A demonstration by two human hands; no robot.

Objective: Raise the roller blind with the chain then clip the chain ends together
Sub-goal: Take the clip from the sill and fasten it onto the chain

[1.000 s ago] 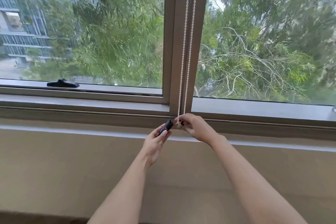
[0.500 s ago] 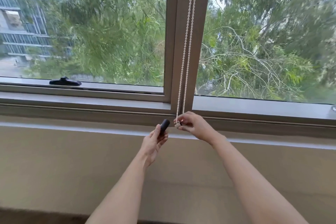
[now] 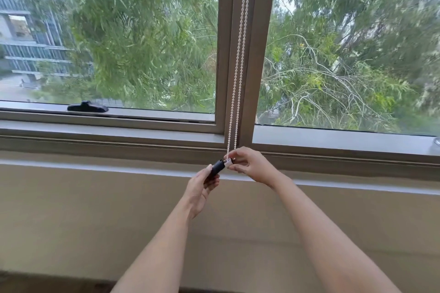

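Window handle [image 3: 87, 107] left of chain [image 3: 238, 59]

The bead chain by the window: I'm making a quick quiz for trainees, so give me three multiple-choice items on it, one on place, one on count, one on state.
1. Where does the bead chain hang?
A. Along the frame post between the two panes
B. Across the left pane
C. On the wall under the sill

2. How many strands run down the post?
A. One
B. Two
C. Four

3. What does the left hand hold?
A. Nothing
B. The window handle
C. A black clip

Answers:
1 A, the chain runs down the brown post.
2 B, two strands hang side by side.
3 C, the left hand points the clip at the chain end pinched by the right hand.
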